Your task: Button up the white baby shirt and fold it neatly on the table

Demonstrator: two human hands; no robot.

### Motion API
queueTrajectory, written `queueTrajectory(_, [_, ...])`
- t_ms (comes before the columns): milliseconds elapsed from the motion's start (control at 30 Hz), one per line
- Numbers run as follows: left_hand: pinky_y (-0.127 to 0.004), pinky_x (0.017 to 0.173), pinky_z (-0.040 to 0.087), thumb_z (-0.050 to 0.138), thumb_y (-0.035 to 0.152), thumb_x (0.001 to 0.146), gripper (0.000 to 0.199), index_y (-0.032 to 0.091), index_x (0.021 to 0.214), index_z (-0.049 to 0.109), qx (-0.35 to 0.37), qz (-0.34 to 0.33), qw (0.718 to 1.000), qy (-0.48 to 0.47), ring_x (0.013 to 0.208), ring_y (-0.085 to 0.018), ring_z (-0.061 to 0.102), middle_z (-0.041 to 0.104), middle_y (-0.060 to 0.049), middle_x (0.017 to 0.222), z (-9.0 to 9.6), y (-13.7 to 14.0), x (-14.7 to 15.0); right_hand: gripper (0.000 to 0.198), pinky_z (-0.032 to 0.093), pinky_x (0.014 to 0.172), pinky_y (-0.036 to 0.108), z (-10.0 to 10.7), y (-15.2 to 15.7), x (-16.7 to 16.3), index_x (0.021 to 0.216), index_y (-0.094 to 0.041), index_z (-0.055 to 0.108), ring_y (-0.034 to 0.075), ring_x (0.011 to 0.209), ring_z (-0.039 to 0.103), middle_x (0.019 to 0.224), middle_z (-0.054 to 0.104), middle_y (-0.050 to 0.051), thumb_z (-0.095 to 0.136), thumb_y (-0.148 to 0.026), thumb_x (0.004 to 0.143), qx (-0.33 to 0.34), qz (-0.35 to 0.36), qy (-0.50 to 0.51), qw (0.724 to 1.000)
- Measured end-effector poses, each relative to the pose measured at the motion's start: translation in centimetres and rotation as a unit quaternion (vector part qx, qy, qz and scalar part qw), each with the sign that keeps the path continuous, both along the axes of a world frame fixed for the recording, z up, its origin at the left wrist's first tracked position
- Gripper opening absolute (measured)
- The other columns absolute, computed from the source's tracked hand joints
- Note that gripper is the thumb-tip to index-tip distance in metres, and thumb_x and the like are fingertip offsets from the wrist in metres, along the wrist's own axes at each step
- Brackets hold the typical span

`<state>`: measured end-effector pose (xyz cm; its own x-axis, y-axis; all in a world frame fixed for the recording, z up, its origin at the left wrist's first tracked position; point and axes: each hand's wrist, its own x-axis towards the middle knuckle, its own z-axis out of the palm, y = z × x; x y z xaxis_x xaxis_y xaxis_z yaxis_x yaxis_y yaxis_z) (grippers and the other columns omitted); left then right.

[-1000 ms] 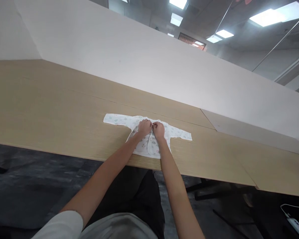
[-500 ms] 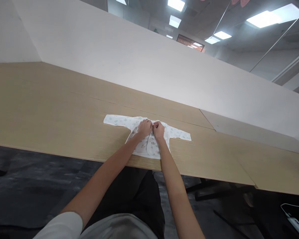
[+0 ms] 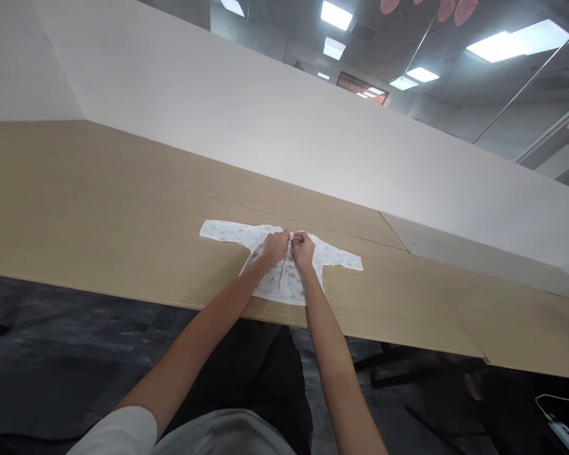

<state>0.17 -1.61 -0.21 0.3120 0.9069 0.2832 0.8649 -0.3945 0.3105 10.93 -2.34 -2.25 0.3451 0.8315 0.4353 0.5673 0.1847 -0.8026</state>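
Observation:
A small white baby shirt (image 3: 230, 232) with a faint print lies flat on the wooden table (image 3: 99, 208), sleeves spread left and right. My left hand (image 3: 275, 246) and my right hand (image 3: 303, 248) meet at the middle of its chest, near the neckline. Both pinch the fabric of the front opening, thumbs and fingers closed on it. The shirt's lower hem reaches the table's near edge.
A white partition wall (image 3: 265, 120) runs along the far side of the table. Below the table's near edge is dark floor, with a white power strip and cable (image 3: 557, 423) at the lower right. My dark trousers show beneath my arms.
The view has shifted slightly. My hands stay pinched at the shirt's centre with almost no movement.

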Motion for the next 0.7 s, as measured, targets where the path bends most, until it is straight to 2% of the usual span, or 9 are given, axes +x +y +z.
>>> queueTrajectory(167, [-0.036,0.084,0.039,0.033,0.016,0.093,0.027,0.011,0.11,0.052,-0.019,-0.013,1.0,-0.001,0.092,-0.026,0.062,0.066,-0.015,0.093,0.0,0.0,-0.1,0.019,0.045,0.073,0.025,-0.1,0.0,0.0,0.09,-0.019,0.061,0.015,0.073,0.06,0.076,0.066,0.001,0.049,-0.022,0.076,-0.009,-0.003,-0.038,0.999])
queueTrajectory(333, [-0.038,0.084,0.04,0.033,0.014,0.092,0.027,0.01,0.11,0.052,0.001,-0.026,1.0,0.011,0.091,-0.028,0.062,0.065,-0.016,0.09,-0.2,-0.1,0.1,0.02,0.044,0.071,0.024,-0.3,0.0,0.1,0.092,-0.019,0.063,0.015,0.073,0.059,0.077,0.066,0.002,0.048,-0.021,0.079,-0.027,-0.019,-0.077,0.996])
queueTrajectory(533, [-0.037,0.083,0.041,0.033,0.019,0.092,0.027,0.012,0.107,0.054,0.01,-0.008,1.0,0.007,0.092,-0.028,0.062,0.065,-0.016,0.09,0.2,-0.3,0.2,0.022,0.042,0.071,0.024,0.8,-0.8,-0.3,0.098,-0.021,0.063,0.015,0.075,0.06,0.082,0.069,0.001,0.046,-0.019,0.084,-0.064,-0.007,-0.132,0.989])
queueTrajectory(700, [-0.032,0.076,0.044,0.037,0.021,0.091,0.026,0.016,0.109,0.055,-0.025,-0.026,0.996,-0.076,0.091,-0.024,0.063,0.067,-0.011,0.095,-0.1,-0.6,-0.5,0.028,0.041,0.068,0.023,1.9,-2.4,-0.3,0.104,-0.023,0.062,0.016,0.078,0.061,0.084,0.069,0.001,0.048,-0.014,0.082,-0.109,0.008,-0.17,0.979])
